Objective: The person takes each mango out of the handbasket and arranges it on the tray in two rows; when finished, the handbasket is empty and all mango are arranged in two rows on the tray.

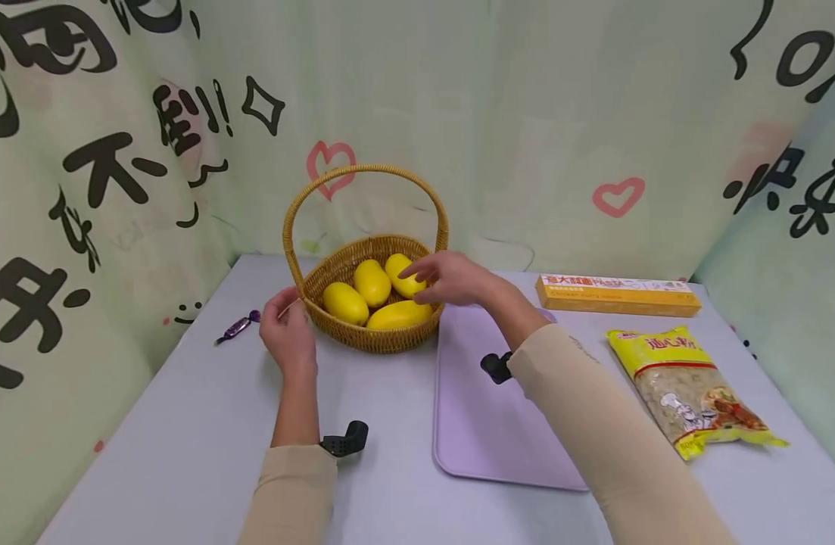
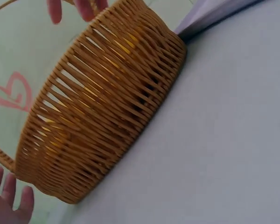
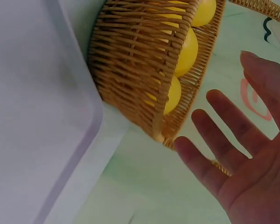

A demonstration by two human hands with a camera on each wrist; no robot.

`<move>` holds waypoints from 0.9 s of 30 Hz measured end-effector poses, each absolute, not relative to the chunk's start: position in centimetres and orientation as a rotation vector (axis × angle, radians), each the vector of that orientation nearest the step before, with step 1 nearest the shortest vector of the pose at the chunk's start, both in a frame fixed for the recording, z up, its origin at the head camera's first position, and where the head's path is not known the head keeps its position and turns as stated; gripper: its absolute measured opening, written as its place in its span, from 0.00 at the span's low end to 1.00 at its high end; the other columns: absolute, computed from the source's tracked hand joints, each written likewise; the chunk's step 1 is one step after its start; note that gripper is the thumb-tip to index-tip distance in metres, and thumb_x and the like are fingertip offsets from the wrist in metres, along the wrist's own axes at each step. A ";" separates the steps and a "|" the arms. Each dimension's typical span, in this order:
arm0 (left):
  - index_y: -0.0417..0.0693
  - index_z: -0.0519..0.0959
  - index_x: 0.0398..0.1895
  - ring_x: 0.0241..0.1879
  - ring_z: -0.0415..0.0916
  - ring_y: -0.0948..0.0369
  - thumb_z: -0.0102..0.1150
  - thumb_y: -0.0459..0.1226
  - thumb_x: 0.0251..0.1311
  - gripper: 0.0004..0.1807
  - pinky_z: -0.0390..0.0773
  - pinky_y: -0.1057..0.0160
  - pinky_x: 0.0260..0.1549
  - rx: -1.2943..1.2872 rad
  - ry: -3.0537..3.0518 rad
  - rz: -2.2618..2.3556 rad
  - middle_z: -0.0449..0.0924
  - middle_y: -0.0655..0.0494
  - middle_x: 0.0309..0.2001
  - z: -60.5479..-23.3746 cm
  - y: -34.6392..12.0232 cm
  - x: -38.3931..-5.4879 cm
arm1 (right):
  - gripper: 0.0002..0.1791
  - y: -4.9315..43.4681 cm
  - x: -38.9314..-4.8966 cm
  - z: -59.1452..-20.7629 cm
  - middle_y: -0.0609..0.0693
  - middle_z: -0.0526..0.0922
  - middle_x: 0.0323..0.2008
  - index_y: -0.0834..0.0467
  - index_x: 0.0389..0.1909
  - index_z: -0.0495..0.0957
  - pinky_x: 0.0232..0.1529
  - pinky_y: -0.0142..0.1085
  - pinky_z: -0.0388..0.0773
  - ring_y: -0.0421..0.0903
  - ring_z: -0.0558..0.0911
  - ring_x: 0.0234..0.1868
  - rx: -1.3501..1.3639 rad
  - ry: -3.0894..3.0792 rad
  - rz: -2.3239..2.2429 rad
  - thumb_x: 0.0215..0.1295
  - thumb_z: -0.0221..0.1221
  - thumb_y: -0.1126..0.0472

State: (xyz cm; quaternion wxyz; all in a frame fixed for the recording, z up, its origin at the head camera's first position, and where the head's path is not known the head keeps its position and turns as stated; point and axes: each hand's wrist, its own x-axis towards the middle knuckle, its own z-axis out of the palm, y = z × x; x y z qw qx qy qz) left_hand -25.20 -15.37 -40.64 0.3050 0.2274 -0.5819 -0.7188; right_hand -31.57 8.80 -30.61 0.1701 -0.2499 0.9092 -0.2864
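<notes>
A brown wicker basket [image 1: 383, 342] with a tall arched handle stands near the back of the table. Several smooth yellow oval fruits [image 1: 372, 283] lie inside it; the kind is not certain. At the basket's left side is my left hand [image 1: 289, 331], its fingers close to the rim by the handle's foot. In the left wrist view its fingers [image 2: 9, 189] are extended, and whether they touch the wicker I cannot tell. My right hand [image 1: 451, 278] hovers over the basket's right rim. The right wrist view shows its fingers [image 3: 228, 149] spread, holding nothing.
A lilac tray or board [image 1: 506, 431] lies right of the basket. Farther right are an orange and white box [image 1: 618, 295] and a yellow-topped food bag [image 1: 693, 390]. A purple wrapped candy [image 1: 237, 327] lies on the left. Printed curtains [image 1: 526, 136] surround the table.
</notes>
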 end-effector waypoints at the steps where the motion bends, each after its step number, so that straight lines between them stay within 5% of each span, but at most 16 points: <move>1: 0.43 0.78 0.63 0.54 0.75 0.59 0.51 0.33 0.69 0.20 0.78 0.63 0.59 0.632 -1.531 -1.937 0.77 0.50 0.59 -41.0 -15.4 -25.2 | 0.25 8.4 -31.7 -30.8 0.58 0.78 0.67 0.48 0.67 0.79 0.60 0.46 0.82 0.55 0.77 0.65 -0.696 2.572 -0.798 0.69 0.64 0.61; 12: 0.62 0.56 0.82 0.73 0.64 0.51 0.60 0.47 0.72 0.39 0.74 0.49 0.69 0.603 -1.712 -2.188 0.52 0.51 0.81 -43.6 -17.3 -26.2 | 0.28 5.4 -32.9 -32.4 0.54 0.73 0.72 0.44 0.66 0.80 0.68 0.50 0.73 0.56 0.69 0.72 -0.725 2.529 -0.584 0.66 0.65 0.64; 16: 0.65 0.53 0.83 0.77 0.60 0.51 0.60 0.44 0.73 0.40 0.71 0.50 0.72 0.518 -1.857 -2.219 0.54 0.51 0.81 -43.4 -17.9 -26.2 | 0.31 4.7 -32.6 -32.3 0.52 0.70 0.74 0.42 0.67 0.79 0.67 0.47 0.75 0.54 0.68 0.72 -0.656 2.524 -0.527 0.64 0.66 0.67; 23: 0.65 0.52 0.84 0.78 0.60 0.54 0.61 0.41 0.73 0.42 0.70 0.53 0.73 0.457 -1.929 -2.250 0.56 0.52 0.81 -43.5 -18.5 -26.1 | 0.37 4.0 -32.5 -32.8 0.52 0.67 0.76 0.40 0.70 0.76 0.48 0.36 0.74 0.51 0.68 0.65 -0.623 2.527 -0.435 0.64 0.63 0.73; 27: 0.66 0.51 0.84 0.78 0.60 0.54 0.61 0.41 0.73 0.42 0.70 0.53 0.73 0.444 -1.925 -2.257 0.56 0.53 0.82 -43.5 -19.0 -26.2 | 0.37 3.6 -32.6 -33.1 0.51 0.69 0.75 0.41 0.69 0.77 0.55 0.38 0.75 0.50 0.69 0.65 -0.625 2.523 -0.444 0.64 0.59 0.76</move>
